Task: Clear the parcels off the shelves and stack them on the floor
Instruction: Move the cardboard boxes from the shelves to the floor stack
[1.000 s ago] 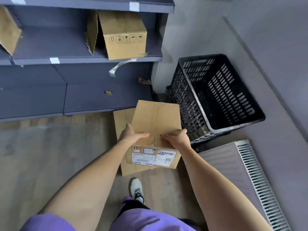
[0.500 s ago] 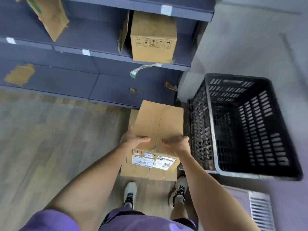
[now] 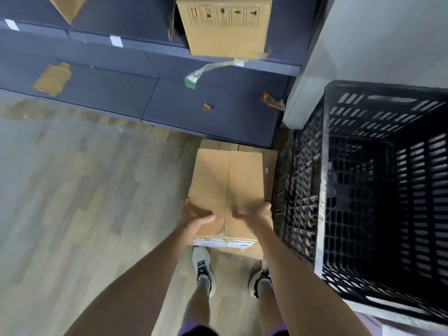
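Observation:
I hold a brown cardboard parcel (image 3: 226,183) with white labels on its near side, low over a flatter cardboard box (image 3: 270,166) that lies on the floor. My left hand (image 3: 194,218) grips its near left corner and my right hand (image 3: 258,213) grips its near right corner, thumbs on top. Whether the parcel touches the lower box I cannot tell. Another parcel (image 3: 225,24) with printed handling symbols stands on the dark blue shelf (image 3: 135,43) above. A further cardboard piece (image 3: 69,7) shows at the top left.
A large black slatted crate (image 3: 378,190) stands just right of the boxes. A strip of tape (image 3: 208,69) hangs from the shelf edge. Cardboard scraps (image 3: 53,78) lie on the shelf base. My feet in white shoes (image 3: 203,270) stand on the wood floor (image 3: 72,202).
I have leaned forward and down over the boxes. The parcel in my hands has sunk lower toward the box on the floor, beside the crate.

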`<move>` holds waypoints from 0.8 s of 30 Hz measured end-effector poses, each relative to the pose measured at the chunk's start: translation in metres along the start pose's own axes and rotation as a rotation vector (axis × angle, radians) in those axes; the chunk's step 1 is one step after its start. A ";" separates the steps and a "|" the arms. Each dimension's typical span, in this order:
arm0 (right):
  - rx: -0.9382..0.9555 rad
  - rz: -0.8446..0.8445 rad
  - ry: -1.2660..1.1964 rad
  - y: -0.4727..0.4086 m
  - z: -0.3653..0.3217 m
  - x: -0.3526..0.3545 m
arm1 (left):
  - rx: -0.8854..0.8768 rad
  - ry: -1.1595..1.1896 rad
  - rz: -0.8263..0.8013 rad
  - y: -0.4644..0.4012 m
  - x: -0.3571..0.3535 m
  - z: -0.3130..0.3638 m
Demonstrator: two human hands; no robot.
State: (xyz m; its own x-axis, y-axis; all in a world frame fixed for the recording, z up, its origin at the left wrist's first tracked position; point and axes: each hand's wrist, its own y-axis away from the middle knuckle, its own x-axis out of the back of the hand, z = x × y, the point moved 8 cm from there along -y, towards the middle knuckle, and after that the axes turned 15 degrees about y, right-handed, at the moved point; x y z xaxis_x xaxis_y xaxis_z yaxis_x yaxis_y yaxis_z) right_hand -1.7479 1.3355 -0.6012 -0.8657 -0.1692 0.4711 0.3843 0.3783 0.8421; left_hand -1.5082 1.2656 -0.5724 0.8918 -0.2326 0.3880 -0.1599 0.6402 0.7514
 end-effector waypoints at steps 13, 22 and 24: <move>-0.084 0.192 -0.008 -0.185 0.007 -0.046 | -0.104 0.011 -0.168 -0.217 -0.105 -0.029; -0.045 0.331 0.017 -0.328 0.013 -0.054 | -0.257 0.110 -0.222 -0.337 -0.190 -0.043; -0.061 0.359 0.027 -0.350 0.021 -0.050 | -0.277 0.120 -0.244 -0.351 -0.213 -0.045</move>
State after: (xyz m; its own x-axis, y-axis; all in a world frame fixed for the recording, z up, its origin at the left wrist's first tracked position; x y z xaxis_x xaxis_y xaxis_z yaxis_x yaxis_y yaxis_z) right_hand -1.8457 1.2308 -0.9250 -0.6637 -0.0598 0.7456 0.6813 0.3631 0.6356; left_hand -1.6230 1.1237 -0.9432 0.9354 -0.3256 0.1377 0.1690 0.7538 0.6350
